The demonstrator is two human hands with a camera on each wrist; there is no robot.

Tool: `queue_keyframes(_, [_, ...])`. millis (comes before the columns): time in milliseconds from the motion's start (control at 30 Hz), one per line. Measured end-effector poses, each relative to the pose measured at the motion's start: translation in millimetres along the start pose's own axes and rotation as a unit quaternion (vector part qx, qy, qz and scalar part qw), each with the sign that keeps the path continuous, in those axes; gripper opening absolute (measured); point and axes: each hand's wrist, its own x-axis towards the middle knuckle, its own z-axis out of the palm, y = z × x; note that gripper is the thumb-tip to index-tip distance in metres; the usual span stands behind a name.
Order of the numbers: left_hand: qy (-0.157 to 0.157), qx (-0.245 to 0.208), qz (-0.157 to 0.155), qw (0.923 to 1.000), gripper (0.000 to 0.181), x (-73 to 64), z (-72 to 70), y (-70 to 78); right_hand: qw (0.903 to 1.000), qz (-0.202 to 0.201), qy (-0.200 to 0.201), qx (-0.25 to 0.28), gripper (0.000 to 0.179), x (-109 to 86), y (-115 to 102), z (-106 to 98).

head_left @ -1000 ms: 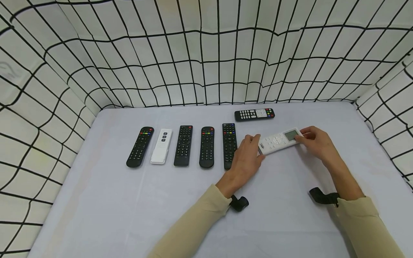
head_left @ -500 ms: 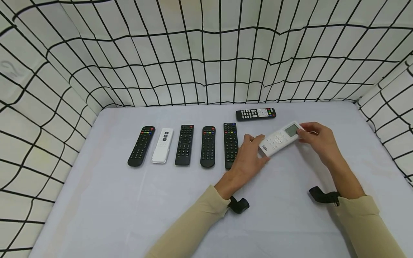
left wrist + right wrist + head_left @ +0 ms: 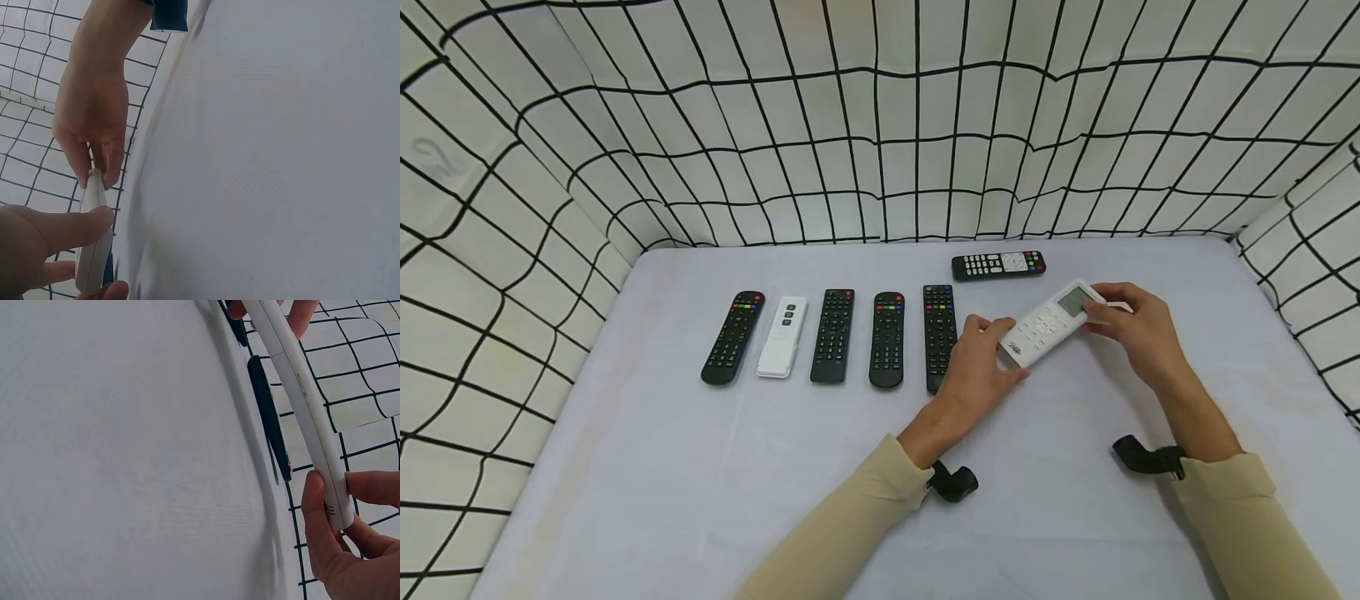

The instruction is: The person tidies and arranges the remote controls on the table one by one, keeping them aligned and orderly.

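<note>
A white air-conditioner remote (image 3: 1045,325) with a small grey screen slants between both hands, its buttons facing up. My left hand (image 3: 968,367) grips the near-left end between thumb and fingers. At the screen end, my right hand (image 3: 1138,329) pinches the remote's edges. In the right wrist view the remote (image 3: 303,403) shows its side edge and appears raised off the cloth. Beside my left hand lies a black remote (image 3: 938,329), its lower part hidden by that hand. Another black remote (image 3: 998,265) with a white button pad lies crosswise behind the held one.
To the left stands a row: a black remote (image 3: 887,340), a second black remote (image 3: 832,336), a slim white remote (image 3: 782,337) and a further black remote (image 3: 732,337). A white cloth (image 3: 700,483) covers the table. Black wire grid (image 3: 880,150) encloses the back and sides.
The white remote's screen end has swung away from me, making it slant more steeply. My right hand has moved slightly farther back with it; my left hand keeps its hold. The view has shifted slightly.
</note>
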Motion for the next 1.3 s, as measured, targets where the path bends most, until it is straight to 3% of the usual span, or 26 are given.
queue_keyframes(500, [0.008,-0.023,0.017,0.9996,0.071,-3.0,1.2,-4.8,0.9995,0.008,0.000,0.030,0.052,6.3,-7.4,7.2])
queue_keyframes(833, [0.004,-0.035,0.024,0.9991,0.078,-4.7,0.0,-8.2,0.9993,-0.001,-0.025,0.027,0.053,10.8,-10.2,8.2])
queue_keyframes(1300, [-0.006,-0.008,0.046,0.9989,0.080,-9.4,0.1,-10.4,0.9976,-0.013,-0.064,0.025,0.050,13.9,-10.1,6.3])
